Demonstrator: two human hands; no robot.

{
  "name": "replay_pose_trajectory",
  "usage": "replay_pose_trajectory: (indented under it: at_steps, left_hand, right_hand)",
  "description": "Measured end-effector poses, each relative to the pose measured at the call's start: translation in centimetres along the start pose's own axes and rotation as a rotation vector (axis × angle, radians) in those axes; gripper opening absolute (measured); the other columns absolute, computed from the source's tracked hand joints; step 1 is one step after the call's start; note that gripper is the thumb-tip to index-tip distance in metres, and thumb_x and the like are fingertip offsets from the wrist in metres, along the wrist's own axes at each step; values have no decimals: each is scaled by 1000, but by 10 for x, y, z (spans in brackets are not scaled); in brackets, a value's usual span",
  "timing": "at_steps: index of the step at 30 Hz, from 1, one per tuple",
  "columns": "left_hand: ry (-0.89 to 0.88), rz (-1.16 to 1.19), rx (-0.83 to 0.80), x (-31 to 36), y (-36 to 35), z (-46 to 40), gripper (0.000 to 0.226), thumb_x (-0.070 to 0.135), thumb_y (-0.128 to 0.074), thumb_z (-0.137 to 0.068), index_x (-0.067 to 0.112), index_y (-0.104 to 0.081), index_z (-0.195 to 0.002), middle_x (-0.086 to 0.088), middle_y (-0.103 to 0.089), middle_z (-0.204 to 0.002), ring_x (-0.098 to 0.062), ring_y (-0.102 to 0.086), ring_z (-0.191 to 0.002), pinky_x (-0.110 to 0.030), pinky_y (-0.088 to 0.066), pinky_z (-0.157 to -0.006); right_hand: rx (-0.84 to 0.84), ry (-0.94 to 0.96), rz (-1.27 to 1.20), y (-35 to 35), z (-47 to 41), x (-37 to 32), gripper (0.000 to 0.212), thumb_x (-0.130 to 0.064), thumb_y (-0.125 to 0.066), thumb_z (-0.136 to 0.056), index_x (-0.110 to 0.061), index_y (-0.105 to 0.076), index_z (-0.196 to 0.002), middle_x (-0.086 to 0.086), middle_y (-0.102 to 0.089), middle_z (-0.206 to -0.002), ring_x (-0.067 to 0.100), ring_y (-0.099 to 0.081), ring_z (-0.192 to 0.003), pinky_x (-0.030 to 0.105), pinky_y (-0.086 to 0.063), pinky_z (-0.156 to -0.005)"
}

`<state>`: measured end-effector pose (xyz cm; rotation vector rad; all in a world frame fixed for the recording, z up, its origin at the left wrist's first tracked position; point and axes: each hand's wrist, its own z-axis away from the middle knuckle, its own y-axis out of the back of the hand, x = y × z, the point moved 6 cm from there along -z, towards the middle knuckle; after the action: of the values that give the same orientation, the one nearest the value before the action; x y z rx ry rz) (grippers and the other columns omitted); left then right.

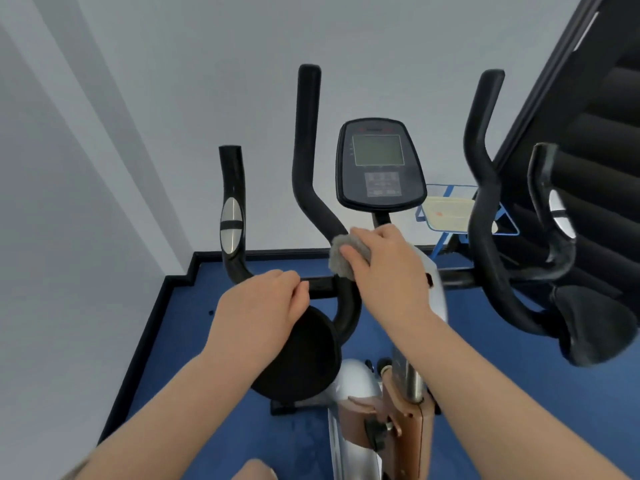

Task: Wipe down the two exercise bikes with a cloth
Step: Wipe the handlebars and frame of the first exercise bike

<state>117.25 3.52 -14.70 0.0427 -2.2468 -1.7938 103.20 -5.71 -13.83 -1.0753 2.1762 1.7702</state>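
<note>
While the bike (pixel 391 393) stood close to the wall on the blue floor (pixel 502 393), its handlebar (pixel 304 161) rose in front of the person, so both arms could reach it without leaning. Only one bike could be told for sure; the black frame (pixel 588 133) at the right edge was perhaps other equipment. Between the two tall grips sat the console (pixel 381 164), not yet touched by the cloth. The left hand (pixel 259 306) rested on the crossbar (pixel 322 284), fingers curled loosely over it and holding nothing else, probably to steady the bike. The right hand (pixel 384 268) pressed the grey cloth (pixel 341 252) around the bend of the handlebar, fingers closed on it so it followed the curve.
</note>
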Motion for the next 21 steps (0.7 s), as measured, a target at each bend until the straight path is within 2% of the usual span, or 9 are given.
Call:
replay_pose_trajectory:
  at_steps: [2,4,8,11,13,16,19,21]
  left_hand:
    - [29,54,17,-3,1,-1,41,42,-36,-101,23,-34,-64,2,-44,-65,-13,-47,-58,-30,-37,-53]
    - [46,84,50,-4,4,2,41,41,-39,-100,20,-41,-65,1,-46,-64,-13,-48,-58,-32,-41,-55]
    - [27,116,30,-3,3,0,40,38,-40,-100,17,-44,-66,0,-47,-63,-15,-48,-58,-31,-39,-56]
    - [25,172,23,-5,2,-2,41,37,-42,-99,16,-42,-64,-1,-46,-59,-17,-46,-55,-33,-38,-54]
    - [50,198,50,-7,4,2,41,38,-42,-97,17,-41,-62,-1,-45,-57,-17,-46,-54,-34,-37,-52]
    - [89,242,101,-9,6,6,41,40,-42,-95,19,-43,-60,0,-45,-55,-16,-47,-53,-33,-37,-51]
    - [93,243,96,-11,5,4,40,39,-44,-96,15,-49,-63,-2,-49,-56,-18,-50,-55,-37,-42,-54]
    - [93,245,82,-11,6,3,40,38,-44,-96,15,-49,-64,-2,-50,-57,-18,-51,-56,-37,-43,-54]
  right_hand:
    - [29,-15,-36,-1,16,-1,39,-38,-50,-98,-23,-55,-134,-1,-49,-111,19,-56,-89,31,-46,-73]
    - [32,31,-24,-1,48,0,43,-36,-52,-97,-22,-53,-137,0,-51,-109,18,-56,-88,30,-48,-73]
    - [-24,115,-31,11,42,10,38,-36,-62,-91,-28,-59,-128,-7,-56,-110,12,-56,-94,24,-42,-77]
    - [31,86,-189,19,20,7,33,-31,-71,-85,-31,-56,-114,-22,-56,-96,-5,-52,-86,9,-39,-73]
    - [85,50,-261,12,34,7,30,-28,-74,-83,-26,-57,-108,-22,-56,-92,-3,-53,-86,3,-37,-73]
    - [100,122,-345,7,56,14,25,-20,-78,-80,-18,-67,-103,-14,-62,-101,-3,-55,-95,3,-39,-82]
    - [71,207,-337,14,42,19,26,-20,-77,-81,-19,-71,-106,-11,-62,-108,-5,-54,-101,3,-37,-89]
    - [103,161,-374,9,46,19,27,-18,-74,-84,-19,-71,-111,-9,-58,-111,-2,-53,-102,6,-38,-89]
